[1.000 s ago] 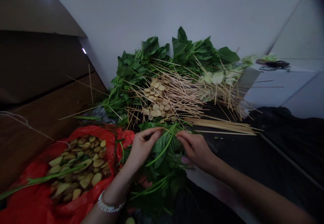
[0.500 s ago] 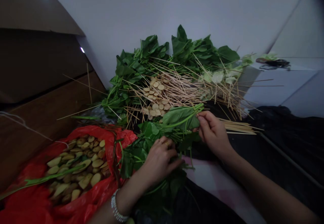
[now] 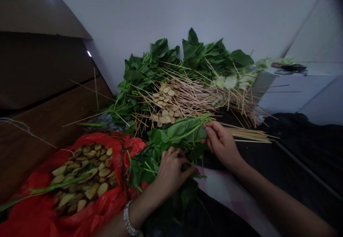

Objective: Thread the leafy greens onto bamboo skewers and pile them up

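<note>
My right hand [image 3: 221,142] pinches the edge of a leafy green [image 3: 184,128] between thumb and fingers. The leaf lies nearly flat, its pale stems pointing up to the right. Lower and to the left, my left hand [image 3: 173,169], with a ring and a beaded bracelet, is curled over a heap of leafy greens [image 3: 150,155]; its fingertips are partly hidden, and short stems show by the thumb. Just beyond the hands lie skewers with potato slices [image 3: 166,115] on them. More skewered greens [image 3: 139,69] are heaped behind.
A red plastic bag [image 3: 107,208] at left holds cut potatoes [image 3: 93,190], with a green stem across it. Bare wooden skewers [image 3: 252,134] lie right of my right hand. Skewers with pale cabbage-like leaves [image 3: 230,81] are farther back. A white wall [image 3: 160,8] stands behind; black plastic [image 3: 300,144] is at right.
My right hand has moved slightly left and down, bringing the leafy green with it. My left hand has shifted a little to the right, still over the heap.
</note>
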`<state>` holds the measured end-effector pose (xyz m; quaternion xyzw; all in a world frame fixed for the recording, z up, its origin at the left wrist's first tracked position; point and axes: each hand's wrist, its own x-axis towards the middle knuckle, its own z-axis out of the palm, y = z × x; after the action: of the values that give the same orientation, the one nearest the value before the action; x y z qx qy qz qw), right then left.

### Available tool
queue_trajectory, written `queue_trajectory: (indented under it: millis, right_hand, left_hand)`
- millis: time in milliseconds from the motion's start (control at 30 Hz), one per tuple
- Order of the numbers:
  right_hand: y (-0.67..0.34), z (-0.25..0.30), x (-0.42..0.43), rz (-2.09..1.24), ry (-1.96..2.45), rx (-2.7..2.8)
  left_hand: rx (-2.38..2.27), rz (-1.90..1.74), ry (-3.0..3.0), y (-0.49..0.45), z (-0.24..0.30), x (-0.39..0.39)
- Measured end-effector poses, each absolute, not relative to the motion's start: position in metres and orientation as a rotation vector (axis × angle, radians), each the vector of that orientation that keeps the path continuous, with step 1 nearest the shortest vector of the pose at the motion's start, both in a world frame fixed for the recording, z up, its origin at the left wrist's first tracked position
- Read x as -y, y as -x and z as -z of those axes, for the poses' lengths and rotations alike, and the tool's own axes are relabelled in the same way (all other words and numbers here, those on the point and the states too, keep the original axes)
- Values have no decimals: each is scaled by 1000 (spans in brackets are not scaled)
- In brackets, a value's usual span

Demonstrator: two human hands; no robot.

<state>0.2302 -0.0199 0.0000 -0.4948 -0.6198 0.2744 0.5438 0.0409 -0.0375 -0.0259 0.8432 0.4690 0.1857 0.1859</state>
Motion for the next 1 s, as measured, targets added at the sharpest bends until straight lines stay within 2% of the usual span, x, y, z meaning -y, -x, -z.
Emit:
queue_trajectory:
  millis: [167, 433, 633, 833, 1000]
  right_hand:
    - [-230, 1, 20, -692, 1175, 1466]
    - [-234, -2, 20, -742, 1124, 1392]
    - [-236, -2, 19, -840, 1048, 1311]
    - [-231, -6, 24, -963, 1004, 1472]
    - [-223, -7, 31, -879, 1020, 1836]
  left_hand:
    - [-1272, -718, -2184, -40, 27, 30]
    - [-976, -1089, -1237, -6, 3, 9]
    - [-858, -1322, -875, 0, 3, 0]
    - [-874, -1278, -745, 0, -6, 0]
    - [-882, -1219, -707, -3, -10, 4]
